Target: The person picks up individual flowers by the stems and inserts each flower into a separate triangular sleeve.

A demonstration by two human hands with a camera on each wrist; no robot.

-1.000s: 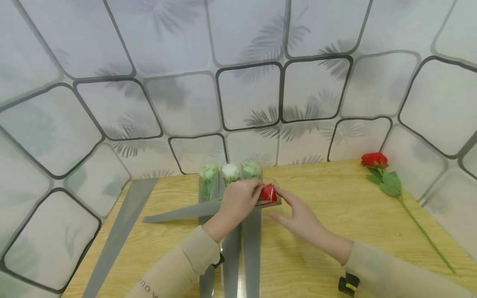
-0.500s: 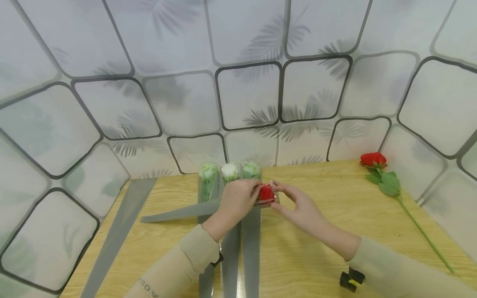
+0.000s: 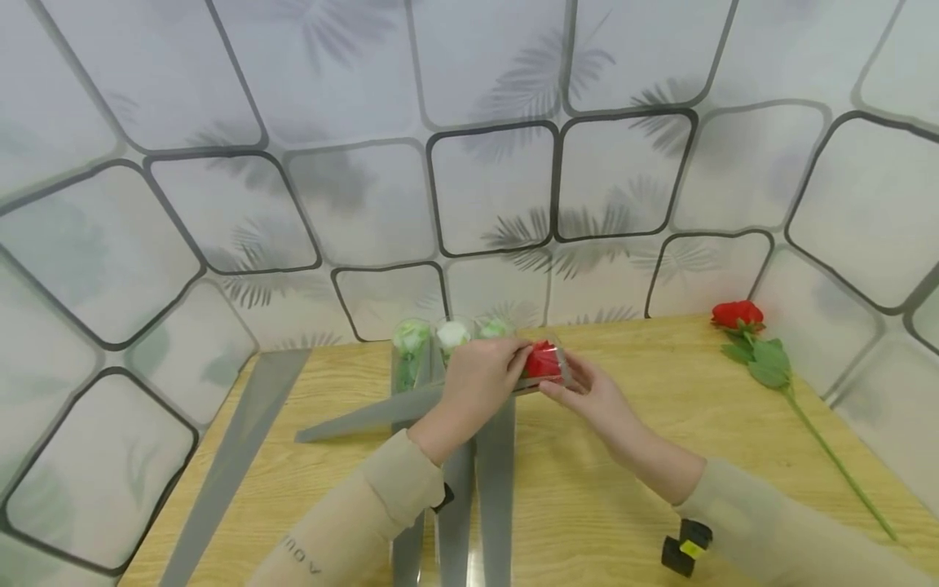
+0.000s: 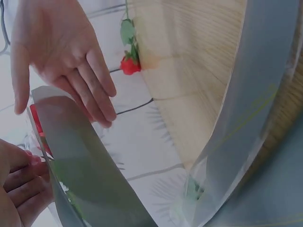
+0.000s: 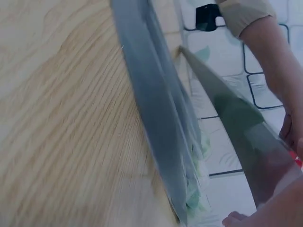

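A red rose (image 3: 544, 359) sits in the wide end of a tapered flower sleeve (image 3: 367, 415), clear in front and grey behind. My left hand (image 3: 480, 377) pinches the sleeve's edge just below the bloom, and its narrow tail sticks out to the left. In the left wrist view, the sleeve (image 4: 90, 156) is tilted, with its grey back showing. My right hand (image 3: 605, 408) is at the wide end, thumb and fingers spread to either side of it; in the left wrist view those fingers (image 4: 92, 87) look straight. The rose's stem is hidden by the sleeve and my left hand.
Three sleeved flowers (image 3: 453, 334), whitish and pale green, lie side by side under the held sleeve. A flat grey sleeve (image 3: 238, 456) lies at the left of the wooden table (image 3: 623, 522). Another red rose (image 3: 737, 314) with a long stem lies at the right. A patterned wall stands behind.
The sleeved red rose has moved slightly right and up, its wide end tilting upward. My left hand has moved with it, and my right hand has shifted around the sleeve's end.
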